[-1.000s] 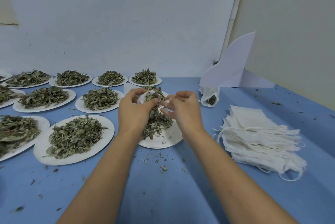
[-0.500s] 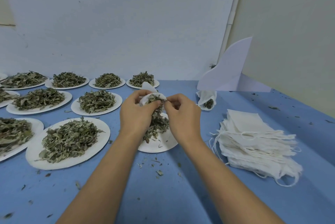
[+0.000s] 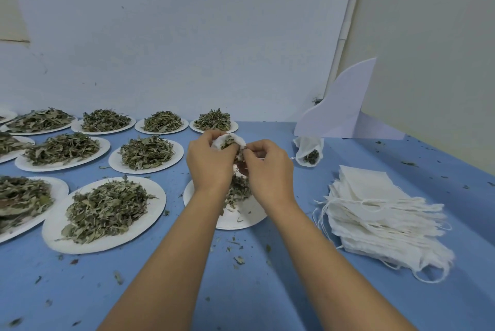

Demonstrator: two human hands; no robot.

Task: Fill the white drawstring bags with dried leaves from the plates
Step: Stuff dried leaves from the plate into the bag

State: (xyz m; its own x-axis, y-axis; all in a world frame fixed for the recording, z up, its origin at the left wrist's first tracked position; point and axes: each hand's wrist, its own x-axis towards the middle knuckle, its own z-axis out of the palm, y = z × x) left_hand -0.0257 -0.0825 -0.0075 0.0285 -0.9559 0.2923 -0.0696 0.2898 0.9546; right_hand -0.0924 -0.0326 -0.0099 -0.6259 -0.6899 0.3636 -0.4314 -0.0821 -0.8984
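head view: the left hand point(image 3: 211, 162) still gripped a white drawstring bag point(image 3: 231, 140) just above the near plate point(image 3: 242, 221), its mouth held wide and turned up. the right hand point(image 3: 267, 167), whose fingers stood a little apart from the bag a second earlier, had closed in and pinched a tuft of dried leaves point(image 3: 239, 155) at the bag's mouth, touching the left hand's fingers. both hands sat slightly higher over the plate than half a second before, and more green showed inside the bag.

a blue table point(image 3: 241, 290), littered with leaf crumbs, ran back to a pale wall point(image 3: 187, 36) and a corner with a white pipe point(image 3: 345, 23). heaped plates of leaves stood in rows on the left, the largest plate point(image 3: 156, 193) just beside the working one. on the right lay a stack of empty bags point(image 3: 380, 213), strings trailing. behind it a filled bag point(image 3: 308, 151) lay on its side, open towards the camera, below a folded white card point(image 3: 345, 105) standing in the corner.

the hands covered most of the held bag and the far part of the near plate. the leftmost plates were cut off by the frame's edge. how full the held bag was could not be told.
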